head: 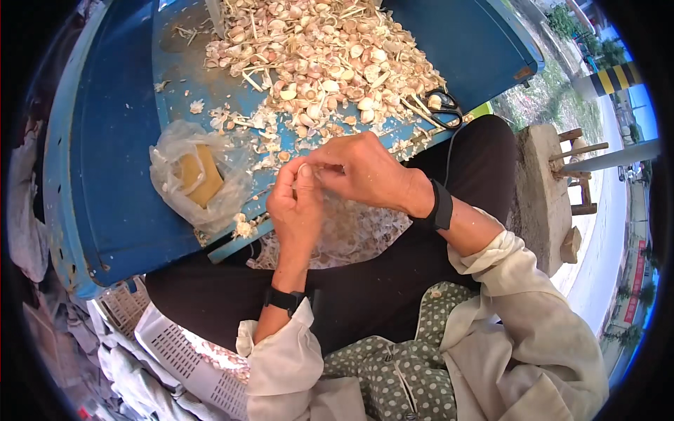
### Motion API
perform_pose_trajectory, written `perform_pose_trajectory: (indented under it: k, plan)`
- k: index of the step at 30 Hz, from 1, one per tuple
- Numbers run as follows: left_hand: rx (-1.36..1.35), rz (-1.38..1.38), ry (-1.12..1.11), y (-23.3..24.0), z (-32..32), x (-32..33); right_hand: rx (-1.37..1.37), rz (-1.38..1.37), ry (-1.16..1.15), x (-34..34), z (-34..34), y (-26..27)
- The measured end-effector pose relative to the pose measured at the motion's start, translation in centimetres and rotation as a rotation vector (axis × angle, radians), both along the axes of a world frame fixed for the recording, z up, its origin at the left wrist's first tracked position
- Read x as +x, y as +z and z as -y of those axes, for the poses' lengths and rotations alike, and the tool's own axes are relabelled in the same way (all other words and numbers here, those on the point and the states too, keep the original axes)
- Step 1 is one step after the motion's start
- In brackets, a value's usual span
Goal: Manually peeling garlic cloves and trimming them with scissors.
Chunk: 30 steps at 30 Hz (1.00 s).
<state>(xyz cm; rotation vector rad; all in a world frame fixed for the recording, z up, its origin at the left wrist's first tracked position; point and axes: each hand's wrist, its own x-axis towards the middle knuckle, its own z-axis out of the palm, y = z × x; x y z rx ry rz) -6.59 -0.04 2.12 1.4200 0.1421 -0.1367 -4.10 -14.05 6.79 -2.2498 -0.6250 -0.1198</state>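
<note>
My left hand (296, 202) and my right hand (363, 168) meet at the fingertips over the near edge of a blue metal table (121, 210). Between the fingertips is something small and pale, mostly hidden, perhaps a garlic clove. Just beyond my hands a large heap of garlic cloves (316, 58) with stalks and papery skins covers the middle of the table. Below them, peeled skins (358, 231) lie in a pile between my legs. Black-handled scissors (447, 110) rest at the heap's right edge. To the left, a clear plastic bag (174, 194) holds a yellowish-brown thing (201, 176).
A white slotted plastic crate (184, 358) stands at the lower left, with garlic beside it. On the right are a wooden stool (579, 194), a stone slab (542, 210) and a striped pole (613, 80). Piled cloth (131, 384) lies at the left.
</note>
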Motion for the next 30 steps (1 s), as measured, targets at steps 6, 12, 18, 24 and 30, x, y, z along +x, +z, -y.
perform_pose_trajectory:
  k: [6, 12, 18, 24, 30]
  plan:
    - [-0.469, -0.275, -0.147, -0.1, -1.5, -0.8, -0.052, -0.374, 0.181, 0.0, 3.7, 1.1]
    - [-0.786, -0.374, -0.062, -0.2, -1.9, -0.3, -0.314, 0.034, -0.11, 4.1, 7.8, -1.9]
    - [-0.915, -0.404, -0.119, -0.9, -2.2, 0.2, -0.555, 0.181, -0.074, 6.0, 8.4, -3.4]
    - [-0.509, -0.248, -0.211, -0.6, -0.8, -0.1, 0.265, -0.666, 0.077, 3.4, 6.1, -0.4]
    - [-0.245, -0.173, -0.178, -0.4, -0.1, -0.5, 0.105, -0.354, 0.195, 1.1, 3.2, 0.1]
